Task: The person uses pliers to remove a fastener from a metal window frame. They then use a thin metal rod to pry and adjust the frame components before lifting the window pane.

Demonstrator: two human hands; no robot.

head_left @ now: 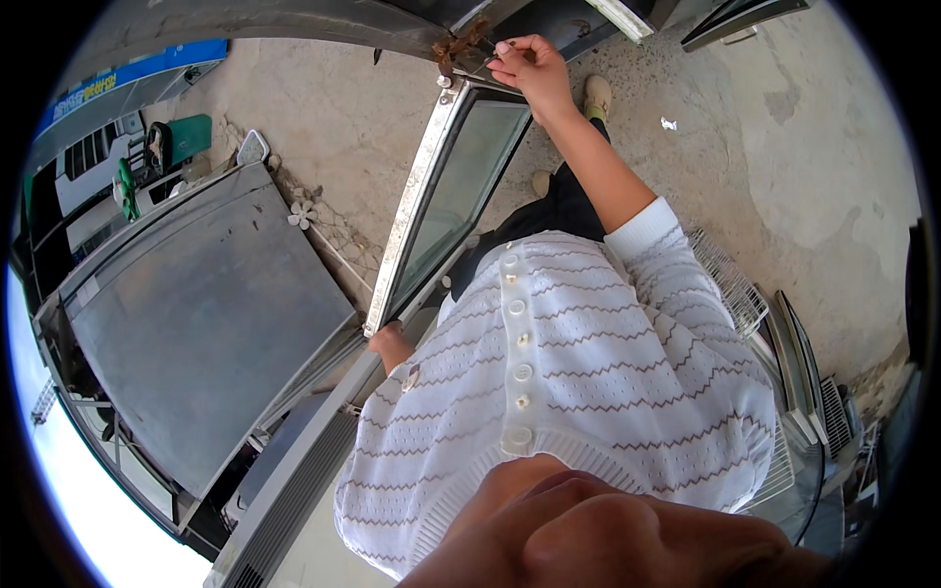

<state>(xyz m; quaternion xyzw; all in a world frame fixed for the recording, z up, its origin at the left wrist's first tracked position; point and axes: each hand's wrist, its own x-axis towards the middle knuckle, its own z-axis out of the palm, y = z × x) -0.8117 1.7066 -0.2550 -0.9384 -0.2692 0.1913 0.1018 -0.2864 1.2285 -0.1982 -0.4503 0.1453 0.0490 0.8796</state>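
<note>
A glass door (452, 186) with a white metal frame and dark seal stands swung out in front of me. Its frame is stained and worn. My left hand (390, 343) grips the near lower end of this frame; its fingers are partly hidden behind the edge. At the far end, my right hand (531, 71) is pinched closed beside a rusty bracket (459, 45) on the grey metal cabinet edge (323, 27). Something thin and dark seems to be between those fingertips, too small to name.
A large grey metal panel (211, 304) lies at the left, with a small white fan blade (301, 214) beside it. White wire racks (725, 279) stand behind my right side. A white scrap (668, 124) lies on the concrete floor (784, 176).
</note>
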